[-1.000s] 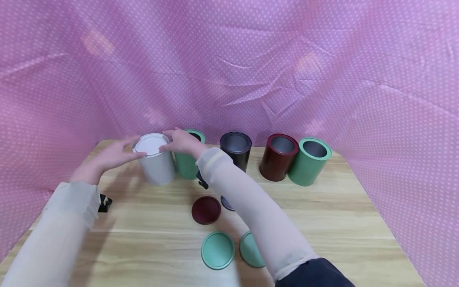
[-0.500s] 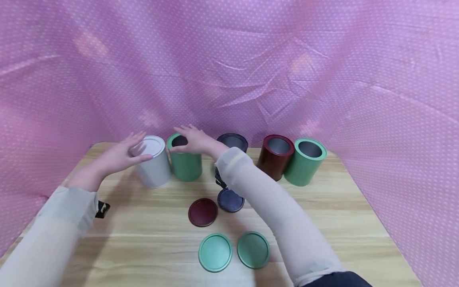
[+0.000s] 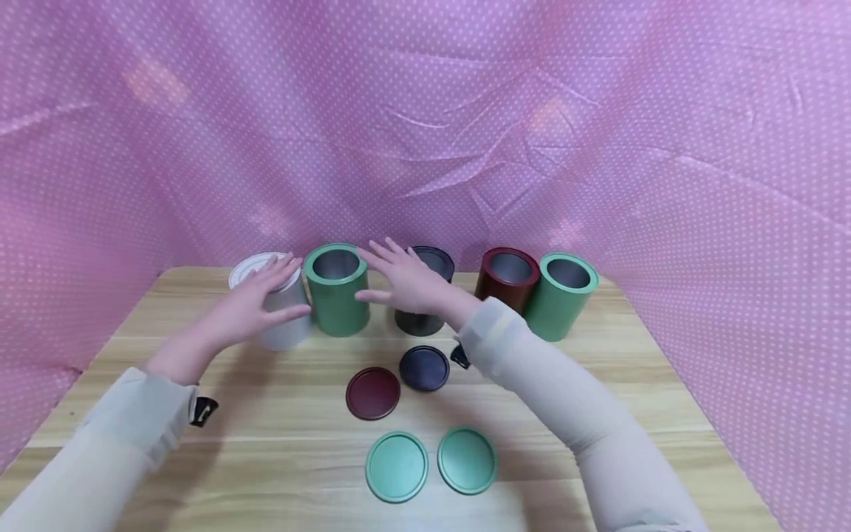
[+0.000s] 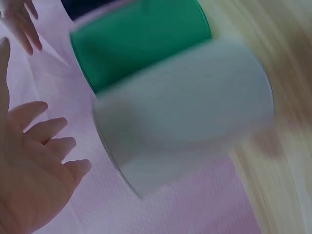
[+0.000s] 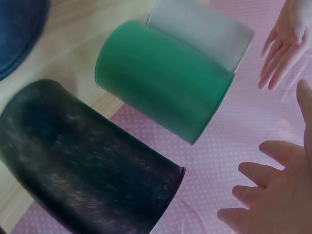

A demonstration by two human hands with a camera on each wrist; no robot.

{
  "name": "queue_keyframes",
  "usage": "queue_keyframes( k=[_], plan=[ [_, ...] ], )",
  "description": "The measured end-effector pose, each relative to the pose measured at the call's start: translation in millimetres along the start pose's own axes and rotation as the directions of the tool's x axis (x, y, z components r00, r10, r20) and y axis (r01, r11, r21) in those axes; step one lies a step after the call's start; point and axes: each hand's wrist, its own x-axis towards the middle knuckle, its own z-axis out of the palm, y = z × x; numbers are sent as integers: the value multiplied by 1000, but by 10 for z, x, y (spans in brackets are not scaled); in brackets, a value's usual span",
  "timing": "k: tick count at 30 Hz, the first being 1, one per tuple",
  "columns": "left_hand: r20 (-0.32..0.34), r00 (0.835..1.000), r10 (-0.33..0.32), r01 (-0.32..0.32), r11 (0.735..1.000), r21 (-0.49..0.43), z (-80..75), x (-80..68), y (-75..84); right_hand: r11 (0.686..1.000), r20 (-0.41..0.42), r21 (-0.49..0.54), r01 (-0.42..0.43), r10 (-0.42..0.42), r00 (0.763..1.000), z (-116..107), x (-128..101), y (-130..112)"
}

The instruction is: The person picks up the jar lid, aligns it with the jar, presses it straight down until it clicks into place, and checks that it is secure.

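Looks like a small made-up recording corner, not a real room. Pink cloth with tiny white dots [image 3: 598, 111] hung up all around as walls, wrinkled in places. One light wooden tabletop [image 3: 638, 399] in the middle. Round tins [image 3: 561, 295] lined up in a neat row at the back, lids [image 3: 397, 466] laid out in front.

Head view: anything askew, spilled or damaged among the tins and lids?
Nothing stands out. Five tins stand upright in a row; only the white tin is lidded. The other four are open, and their lids, maroon, dark blue and two green, lie flat on the table. No spill or dent visible.
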Motion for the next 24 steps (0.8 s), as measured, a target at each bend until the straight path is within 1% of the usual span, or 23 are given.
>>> queue_keyframes(
  k=[4, 7, 11, 13, 19, 22, 24],
  plan=[
    [-4, 999, 45, -45, 999, 23, 135, -26, 144, 1000, -53, -19, 8, -9, 999, 60, -270, 51],
    [-6, 996, 94, -93, 991, 96, 240, -50, 233, 998, -95, -66, 19, -25, 995, 139, -431, 92],
    [-4, 989, 149, -146, 971, 189, 381, -79, 289, 994, -123, -110, 18, -31, 992, 274, -602, 147],
    [-5, 986, 168, -163, 963, 213, 452, -91, 295, 992, -128, -122, 16, -32, 991, 347, -674, 167],
    [-10, 979, 204, -197, 959, 203, 690, -145, 302, 989, -161, -143, 29, -52, 986, 556, -864, 200],
    [-2, 979, 201, -198, 965, 173, 824, -207, 337, 987, -156, -157, 41, -66, 986, 646, -967, 209],
    [-3, 982, 189, -186, 970, 156, 908, -257, 367, 985, -144, -161, 53, -77, 987, 699, -1033, 209]
  ],
)
